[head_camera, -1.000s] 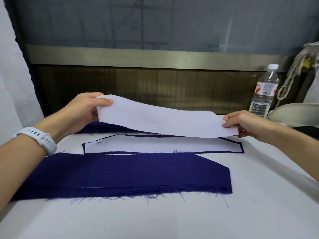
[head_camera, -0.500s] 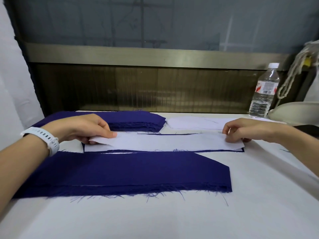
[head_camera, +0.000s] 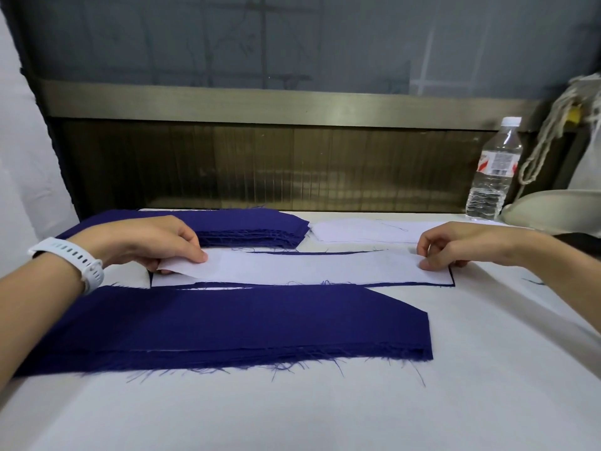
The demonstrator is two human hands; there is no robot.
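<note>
Table [head_camera: 325, 411]: white-covered work surface, nearest the viewer; unchanged from the earlier frames.
Near navy stack [head_camera: 227, 323]: cut navy pieces lying flat with a frayed near edge; in the same place as a second ago.
Watch [head_camera: 70, 260]: white band on the left wrist, now lower and closer to the table than before.
Navy piece [head_camera: 325, 283]: lies just behind the near stack; only its thin dark border shows around the strip.
White strip [head_camera: 309, 266]: a second ago it was held up in the air between both hands. It now lies along the navy piece, covering nearly all of it. Its left end is still raised slightly off the cloth.
Left hand [head_camera: 153, 242]: pinches the strip's left end between thumb and fingers; it has dropped from mid-air to table level.
Right hand [head_camera: 455, 244]: fingers curled, fingertips pinching the strip's right end against the cloth; likewise lowered since a second ago.
Far navy stack [head_camera: 253, 227]: a pile behind the left hand, mostly hidden by the raised strip a second ago, now in full view.
White pile [head_camera: 357, 231]: flat white cut pieces beside that stack, also uncovered now.
Water bottle [head_camera: 492, 177]: upright at the far right edge, unmoved.
Cord [head_camera: 546, 138]: pale loops hanging beyond the bottle.
</note>
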